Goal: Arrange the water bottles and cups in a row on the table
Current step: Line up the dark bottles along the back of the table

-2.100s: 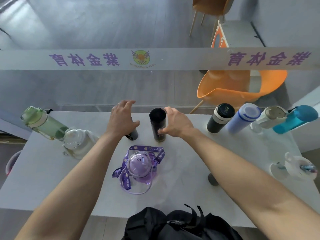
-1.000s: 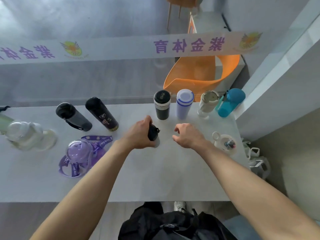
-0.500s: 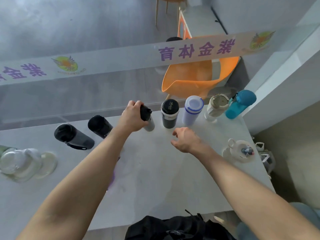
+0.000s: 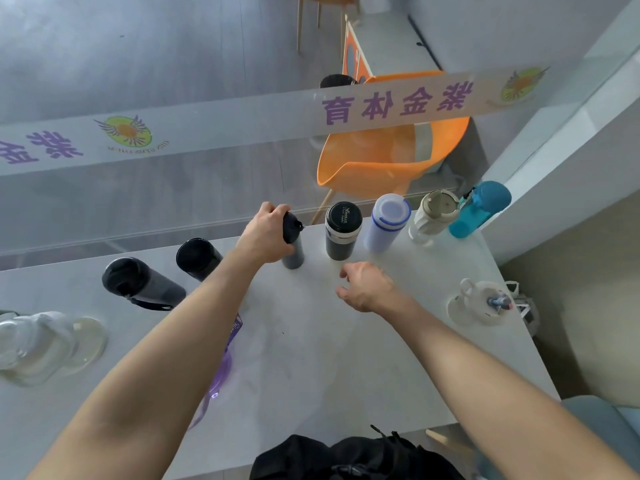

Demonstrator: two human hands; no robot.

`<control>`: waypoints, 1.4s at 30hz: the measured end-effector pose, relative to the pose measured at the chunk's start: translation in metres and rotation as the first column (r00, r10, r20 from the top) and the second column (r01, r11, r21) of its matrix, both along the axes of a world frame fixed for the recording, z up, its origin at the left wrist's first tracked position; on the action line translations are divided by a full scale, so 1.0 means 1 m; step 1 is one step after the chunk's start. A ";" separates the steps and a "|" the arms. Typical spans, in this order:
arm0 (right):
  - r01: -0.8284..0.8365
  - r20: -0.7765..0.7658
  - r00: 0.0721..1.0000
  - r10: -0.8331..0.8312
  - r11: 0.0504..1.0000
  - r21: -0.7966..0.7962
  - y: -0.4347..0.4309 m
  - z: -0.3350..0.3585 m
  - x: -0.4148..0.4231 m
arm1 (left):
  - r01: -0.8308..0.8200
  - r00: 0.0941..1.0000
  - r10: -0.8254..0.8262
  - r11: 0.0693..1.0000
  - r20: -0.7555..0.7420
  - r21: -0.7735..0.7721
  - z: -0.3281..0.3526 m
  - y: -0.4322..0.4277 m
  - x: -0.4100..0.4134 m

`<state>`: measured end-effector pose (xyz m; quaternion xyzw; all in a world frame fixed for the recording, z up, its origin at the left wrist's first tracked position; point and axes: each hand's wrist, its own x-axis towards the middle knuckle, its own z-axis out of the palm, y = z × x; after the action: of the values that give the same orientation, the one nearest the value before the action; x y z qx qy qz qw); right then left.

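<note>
1. Gripping: left hand is wrapped around the cap end of the small grey bottle, fingers closed on it. Bottle stands upright with its base on the table.
2. Change vs half a second ago: near zero. Same grip, same slot at the far edge; a second ago that bottle was still mid-table.
3. Right of those fingers, just beside: black tumbler, then pale blue bottle, cream bottle, teal bottle, all in one line.
4. Left of the fingers: two black bottles, not in line yet.
5. Right hand hovers empty over the table, fingers loosely curled, nearer than the tumbler; it has barely shifted.
6. White cup sits well right of the right fingers, apart from the row.
</note>
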<state>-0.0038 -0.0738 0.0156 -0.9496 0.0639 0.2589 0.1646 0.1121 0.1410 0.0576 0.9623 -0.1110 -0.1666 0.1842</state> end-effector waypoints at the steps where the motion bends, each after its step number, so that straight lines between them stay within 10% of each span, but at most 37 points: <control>1: -0.013 -0.009 1.000 0.013 1.000 -0.007 0.000 0.000 -0.002 | 0.005 1.000 -0.004 1.000 -0.005 0.007 0.001 -0.001 0.000; 13: -0.271 -0.050 0.962 0.268 0.960 -0.068 0.021 0.015 -0.014 | -0.022 0.989 0.006 0.995 0.151 0.099 0.070 0.041 -0.035; 27: -0.137 0.633 0.770 0.083 0.990 0.036 0.119 0.044 0.032 | -0.055 0.993 0.041 0.989 0.107 0.137 0.077 0.149 -0.064; 42: -0.035 0.496 0.864 0.084 0.994 -0.107 0.121 0.024 0.081 | 0.073 0.987 -0.076 0.997 0.140 0.024 0.035 0.148 -0.014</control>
<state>0.0767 0.0473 0.0401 -0.9925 0.0019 0.0062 0.1222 0.0977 0.2887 0.0929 0.9685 -0.1580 -0.1061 0.1604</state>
